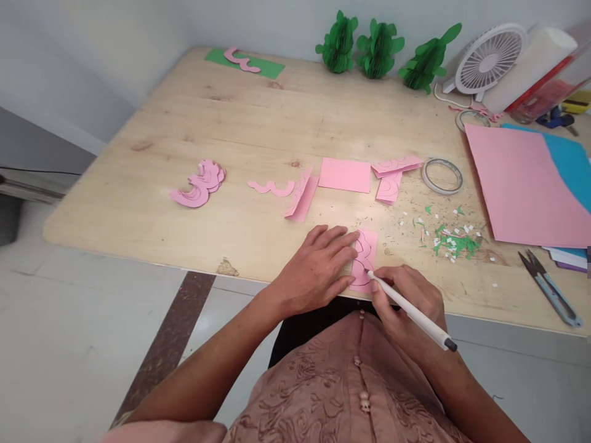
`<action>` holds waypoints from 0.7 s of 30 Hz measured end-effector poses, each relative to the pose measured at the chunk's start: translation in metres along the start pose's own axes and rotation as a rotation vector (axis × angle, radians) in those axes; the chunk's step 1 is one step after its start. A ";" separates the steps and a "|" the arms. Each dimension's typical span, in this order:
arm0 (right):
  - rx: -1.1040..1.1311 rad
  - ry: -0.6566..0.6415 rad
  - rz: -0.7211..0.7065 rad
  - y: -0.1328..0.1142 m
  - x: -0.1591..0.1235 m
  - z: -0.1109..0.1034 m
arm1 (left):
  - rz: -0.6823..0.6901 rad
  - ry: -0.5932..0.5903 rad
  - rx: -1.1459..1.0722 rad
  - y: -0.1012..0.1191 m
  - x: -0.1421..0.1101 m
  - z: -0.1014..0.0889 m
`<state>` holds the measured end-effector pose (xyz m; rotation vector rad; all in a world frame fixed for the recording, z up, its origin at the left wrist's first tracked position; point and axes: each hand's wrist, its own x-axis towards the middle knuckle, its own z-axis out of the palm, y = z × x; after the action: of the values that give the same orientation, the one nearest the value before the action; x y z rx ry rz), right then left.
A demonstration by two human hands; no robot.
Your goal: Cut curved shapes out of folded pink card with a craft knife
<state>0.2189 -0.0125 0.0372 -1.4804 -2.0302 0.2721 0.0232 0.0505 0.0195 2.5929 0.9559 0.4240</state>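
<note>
A small pink paper piece lies at the table's front edge, with dark curved outlines drawn on it. My left hand rests flat with fingers spread, its fingertips on the left side of that paper. In my right hand is a white pen with a dark end cap, its tip touching the paper by the lines. Beyond the hands lie a folded pink strip, a pink paper rectangle, folded outlined pieces and a wavy pink cutout.
Thread snips lie at right, near green and white paper scraps. A tape roll and large pink sheets are beyond. Stacked pink cutouts sit left. Green paper figures and a fan stand at the back.
</note>
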 end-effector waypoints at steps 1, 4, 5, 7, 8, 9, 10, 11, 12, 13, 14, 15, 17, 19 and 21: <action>-0.001 -0.002 -0.003 0.000 0.000 0.000 | 0.001 0.000 0.000 0.000 0.000 0.000; -0.005 -0.006 -0.009 0.001 -0.001 0.000 | 0.003 0.004 0.000 0.000 0.000 0.001; -0.005 -0.007 -0.011 0.001 -0.001 -0.001 | 0.002 0.005 -0.001 0.000 -0.001 0.001; 0.002 -0.011 -0.013 0.001 -0.001 -0.001 | 0.001 0.005 -0.004 0.000 -0.001 0.001; 0.005 -0.014 -0.013 0.001 -0.001 -0.001 | 0.001 0.003 -0.004 0.000 -0.001 0.001; 0.006 -0.013 -0.013 0.001 -0.001 -0.001 | 0.000 0.002 -0.003 0.000 -0.001 0.001; 0.004 -0.011 -0.014 0.001 -0.001 -0.001 | 0.000 0.000 -0.002 0.000 -0.001 0.001; 0.001 -0.010 -0.014 0.001 -0.001 -0.001 | -0.001 0.000 -0.001 0.000 -0.001 0.001; -0.005 -0.008 -0.015 0.000 -0.001 -0.001 | -0.003 0.001 -0.001 0.000 -0.001 0.001; -0.008 -0.008 -0.016 0.000 -0.001 -0.001 | -0.004 0.005 -0.002 0.000 -0.001 0.001; -0.010 -0.008 -0.017 0.000 0.000 -0.001 | -0.004 0.008 -0.004 0.000 -0.001 0.001; -0.009 -0.009 -0.019 0.000 0.000 -0.001 | -0.004 0.010 -0.005 0.000 -0.001 0.001; -0.011 -0.011 -0.027 0.001 0.000 -0.001 | -0.003 0.010 -0.007 0.000 -0.001 0.001; -0.017 -0.009 -0.033 0.001 -0.001 -0.001 | -0.002 0.006 -0.006 0.000 -0.001 0.001; -0.020 -0.010 -0.031 0.001 -0.001 -0.001 | -0.001 0.001 -0.003 0.000 -0.001 0.001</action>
<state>0.2207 -0.0130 0.0376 -1.4612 -2.0679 0.2481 0.0228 0.0502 0.0185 2.5897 0.9569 0.4267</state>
